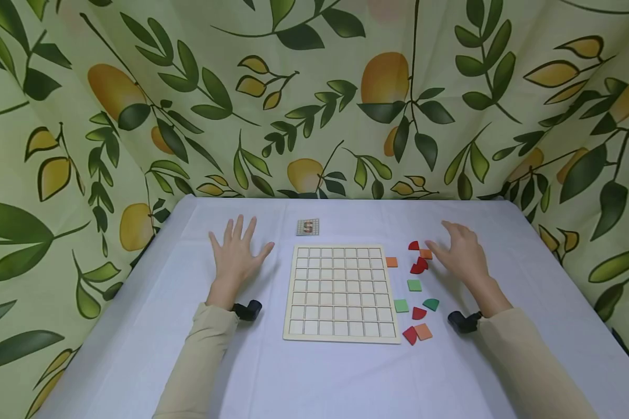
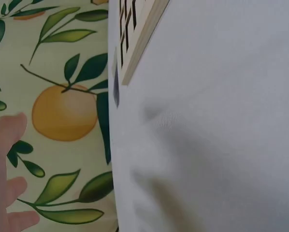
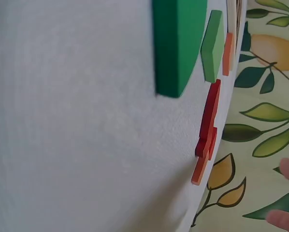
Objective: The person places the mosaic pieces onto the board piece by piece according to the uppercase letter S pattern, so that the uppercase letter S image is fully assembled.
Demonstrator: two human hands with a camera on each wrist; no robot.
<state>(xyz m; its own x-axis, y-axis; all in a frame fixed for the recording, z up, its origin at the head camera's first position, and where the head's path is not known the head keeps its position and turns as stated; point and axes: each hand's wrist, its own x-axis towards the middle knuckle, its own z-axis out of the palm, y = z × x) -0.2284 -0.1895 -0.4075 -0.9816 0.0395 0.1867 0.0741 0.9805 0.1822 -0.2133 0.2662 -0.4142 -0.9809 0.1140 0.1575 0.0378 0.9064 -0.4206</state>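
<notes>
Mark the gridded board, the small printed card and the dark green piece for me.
Gridded board (image 1: 340, 298): head view, on a cell near its middle.
Small printed card (image 1: 307, 227): head view, middle of its face.
Dark green piece (image 1: 430, 304): head view, on its top face.

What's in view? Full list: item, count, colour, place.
tablecloth: 1, white, under board and pieces
gridded board: 1, pale wood tone, mid-table
small card: 1, patterned, beyond board's far left part
red pieces: 5, red, right of board
orange squares: 3, orange, right of board
light squares: 2, light green, right of board
rounded piece: 1, dark green, right of board
printed fabric: panel count unclear, leaf-and-fruit print, behind table
wrist cameras: 2, black, one per wrist
sleeves: 2, beige, forearms
left hand: 1, bare, left of board
right hand: 1, bare, beside pieces
</notes>
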